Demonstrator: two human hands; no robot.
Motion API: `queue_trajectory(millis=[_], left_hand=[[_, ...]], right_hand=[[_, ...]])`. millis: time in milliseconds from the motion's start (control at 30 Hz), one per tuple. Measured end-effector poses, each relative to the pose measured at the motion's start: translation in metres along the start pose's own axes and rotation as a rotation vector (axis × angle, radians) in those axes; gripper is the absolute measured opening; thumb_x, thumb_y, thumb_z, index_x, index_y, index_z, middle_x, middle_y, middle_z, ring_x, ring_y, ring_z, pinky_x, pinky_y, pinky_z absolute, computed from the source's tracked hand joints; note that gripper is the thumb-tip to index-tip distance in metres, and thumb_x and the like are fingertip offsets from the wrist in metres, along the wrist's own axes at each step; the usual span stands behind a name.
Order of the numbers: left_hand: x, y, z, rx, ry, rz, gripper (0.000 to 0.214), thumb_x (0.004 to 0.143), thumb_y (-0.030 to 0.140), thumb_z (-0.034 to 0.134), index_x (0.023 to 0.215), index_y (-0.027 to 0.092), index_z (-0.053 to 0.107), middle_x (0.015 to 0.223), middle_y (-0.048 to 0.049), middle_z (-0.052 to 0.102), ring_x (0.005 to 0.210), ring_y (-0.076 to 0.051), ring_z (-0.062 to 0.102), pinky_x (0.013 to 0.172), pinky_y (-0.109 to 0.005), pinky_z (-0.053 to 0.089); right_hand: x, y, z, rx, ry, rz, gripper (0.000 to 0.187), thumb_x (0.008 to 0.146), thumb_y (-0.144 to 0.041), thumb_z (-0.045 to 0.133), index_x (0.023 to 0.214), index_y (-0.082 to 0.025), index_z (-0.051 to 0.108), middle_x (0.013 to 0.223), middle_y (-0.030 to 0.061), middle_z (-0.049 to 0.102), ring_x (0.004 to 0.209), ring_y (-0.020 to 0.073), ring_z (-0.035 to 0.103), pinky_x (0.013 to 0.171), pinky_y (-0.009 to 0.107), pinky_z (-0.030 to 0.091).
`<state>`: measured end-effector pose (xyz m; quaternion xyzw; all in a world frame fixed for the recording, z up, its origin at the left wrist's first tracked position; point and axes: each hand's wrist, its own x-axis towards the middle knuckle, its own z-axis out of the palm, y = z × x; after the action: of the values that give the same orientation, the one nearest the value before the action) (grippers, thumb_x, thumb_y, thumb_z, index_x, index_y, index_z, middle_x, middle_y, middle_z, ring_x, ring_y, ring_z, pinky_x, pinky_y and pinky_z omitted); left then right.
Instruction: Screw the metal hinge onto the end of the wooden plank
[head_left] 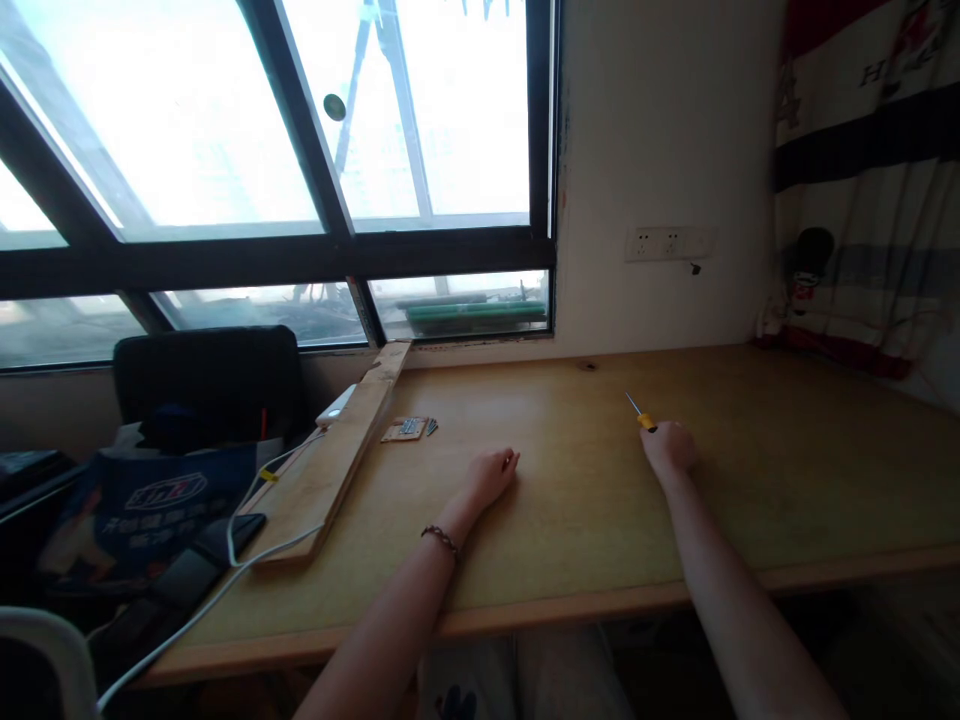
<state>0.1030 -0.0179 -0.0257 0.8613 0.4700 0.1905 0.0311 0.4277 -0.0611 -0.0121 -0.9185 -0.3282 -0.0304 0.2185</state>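
Note:
My right hand [669,446] is closed around the yellow handle of a screwdriver [643,418], whose metal shaft points up and to the left, away from me. On the table, my left hand [495,475] rests with its fingers curled together. Whether anything is inside it is hidden. Beyond and to the left of that hand lies a small flat piece of wood [391,433] with several small metal pieces on it, which look like screws. A few more screws [432,427] lie against its right side. Neither hand touches them.
A long wooden board [349,450] lies along the left edge of the table [570,540], with a white cable [281,547] across its near end. Further left stands a dark chair [206,375] with a blue bag [150,510]. A window, a wall socket [670,243] and a curtain [862,200] are behind.

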Motion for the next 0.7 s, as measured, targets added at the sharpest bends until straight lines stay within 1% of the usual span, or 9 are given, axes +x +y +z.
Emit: queue_trajectory(millis=[200, 433, 600, 700], left_hand=[[-0.001, -0.002, 0.002, -0.017, -0.003, 0.006, 0.044, 0.089, 0.042, 0.026, 0.07, 0.018, 0.058, 0.064, -0.0048, 0.059, 0.055, -0.012, 0.048, 0.053, -0.024, 0.025], [-0.003, -0.001, 0.0, -0.01, -0.007, -0.002, 0.044, 0.089, 0.042, 0.027, 0.071, 0.018, 0.059, 0.066, -0.0056, 0.061, 0.058, -0.013, 0.05, 0.055, -0.025, 0.026], [-0.004, 0.0, -0.003, -0.019, -0.016, -0.014, 0.043, 0.089, 0.041, 0.028, 0.072, 0.017, 0.06, 0.068, -0.006, 0.062, 0.058, -0.013, 0.05, 0.054, -0.024, 0.027], [-0.004, 0.002, -0.005, -0.016, -0.03, -0.028, 0.044, 0.089, 0.041, 0.028, 0.073, 0.017, 0.061, 0.069, -0.0064, 0.063, 0.058, -0.013, 0.051, 0.054, -0.024, 0.027]], right_hand=[[0.003, 0.003, 0.002, -0.001, 0.006, -0.031, 0.04, 0.071, -0.043, 0.056, 0.092, -0.012, 0.068, 0.093, 0.018, 0.062, 0.087, 0.0319, 0.059, 0.062, 0.038, 0.048], [0.009, 0.008, 0.008, -0.008, 0.033, -0.045, 0.04, 0.069, -0.043, 0.057, 0.092, -0.012, 0.068, 0.09, 0.02, 0.062, 0.084, 0.0322, 0.06, 0.061, 0.039, 0.048], [0.013, 0.011, 0.014, -0.02, 0.003, -0.054, 0.042, 0.068, -0.044, 0.059, 0.094, -0.012, 0.068, 0.092, 0.0189, 0.063, 0.085, 0.0321, 0.06, 0.062, 0.039, 0.048], [0.015, 0.011, 0.017, -0.022, -0.027, -0.034, 0.043, 0.068, -0.046, 0.059, 0.093, -0.012, 0.067, 0.092, 0.0183, 0.063, 0.086, 0.0317, 0.061, 0.063, 0.038, 0.048]])
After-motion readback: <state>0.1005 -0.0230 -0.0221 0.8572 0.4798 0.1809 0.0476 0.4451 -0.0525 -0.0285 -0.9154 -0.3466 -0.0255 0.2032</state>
